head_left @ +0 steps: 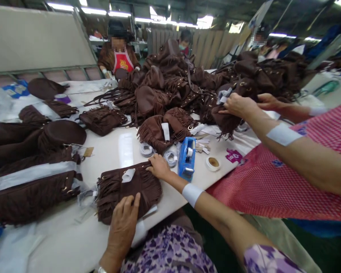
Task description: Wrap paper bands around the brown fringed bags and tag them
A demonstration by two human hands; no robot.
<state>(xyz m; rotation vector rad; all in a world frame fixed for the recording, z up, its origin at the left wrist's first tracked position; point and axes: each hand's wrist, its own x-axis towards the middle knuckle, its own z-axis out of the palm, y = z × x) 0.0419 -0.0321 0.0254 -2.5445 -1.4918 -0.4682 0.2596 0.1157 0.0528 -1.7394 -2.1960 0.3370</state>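
A dark brown fringed handbag [142, 189] lies flat on the table in front of me, with a small white wrapped piece [128, 175] on its upper face. My left hand [123, 220] rests on the bag's near side, fingers stretched out over the leather. At the bag's far right corner, my right hand [159, 167] has its fingers bent round the edge, gripping it. Beside that hand stand a blue tape dispenser [186, 159] and coils of grey cord [170, 157]. A clear plastic-wrapped piece [86, 197] touches the bag's left side.
A big heap of brown bags [170, 83] covers the table's far side. Stacked bags [31, 189] lie at left. A tape roll [213, 163] sits near the table edge. At right, a co-worker's hands [240, 106] handle another bag; another person [119, 57] stands opposite.
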